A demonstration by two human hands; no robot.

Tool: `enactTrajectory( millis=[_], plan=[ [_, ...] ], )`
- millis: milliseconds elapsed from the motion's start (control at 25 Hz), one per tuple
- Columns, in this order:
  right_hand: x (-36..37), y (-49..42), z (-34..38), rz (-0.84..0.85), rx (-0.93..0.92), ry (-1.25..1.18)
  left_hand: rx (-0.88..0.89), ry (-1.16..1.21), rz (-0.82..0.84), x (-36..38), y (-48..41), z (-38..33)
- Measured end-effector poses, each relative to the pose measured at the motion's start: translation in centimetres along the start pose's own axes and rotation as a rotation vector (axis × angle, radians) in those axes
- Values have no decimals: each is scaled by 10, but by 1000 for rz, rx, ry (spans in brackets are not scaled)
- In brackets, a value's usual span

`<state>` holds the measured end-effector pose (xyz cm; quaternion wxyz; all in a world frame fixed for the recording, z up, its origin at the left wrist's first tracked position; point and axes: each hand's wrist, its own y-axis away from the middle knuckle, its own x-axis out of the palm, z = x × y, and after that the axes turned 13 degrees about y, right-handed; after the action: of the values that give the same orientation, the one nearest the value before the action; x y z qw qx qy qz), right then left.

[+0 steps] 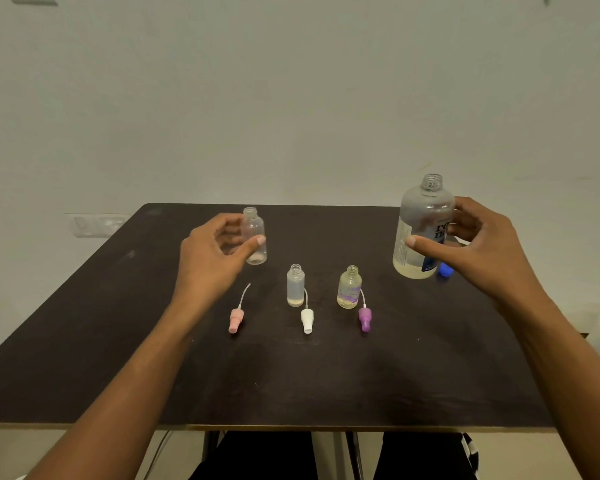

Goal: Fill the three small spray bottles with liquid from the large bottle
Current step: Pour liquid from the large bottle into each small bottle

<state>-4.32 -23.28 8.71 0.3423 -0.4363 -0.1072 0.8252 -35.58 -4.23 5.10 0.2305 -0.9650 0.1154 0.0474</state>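
My left hand (pixel 208 258) is closed around a small clear bottle (pixel 256 226) with no cap, held upright at the table's far left-centre. My right hand (pixel 478 244) grips the large clear bottle (pixel 425 216), uncapped and upright, with a little pale liquid at its bottom. Two more small open bottles stand between them: a frosted one (pixel 295 285) and a yellowish one with purple marks (pixel 349 288), each with some liquid low down. In front of them lie three spray tops with tubes: pink (pixel 236 318), white (pixel 307 320) and purple (pixel 364 317).
Everything sits on a dark table (pixel 291 375) pushed against a pale wall. A blue cap (pixel 445 270) lies just behind my right thumb, next to the large bottle. My legs show under the near table edge.
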Motion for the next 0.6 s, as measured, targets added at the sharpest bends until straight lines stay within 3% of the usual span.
enactTrajectory(
  millis=[600],
  plan=[
    [-9, -11, 8, -8, -135, 235, 37, 172, 183, 79, 12, -38]
  ],
)
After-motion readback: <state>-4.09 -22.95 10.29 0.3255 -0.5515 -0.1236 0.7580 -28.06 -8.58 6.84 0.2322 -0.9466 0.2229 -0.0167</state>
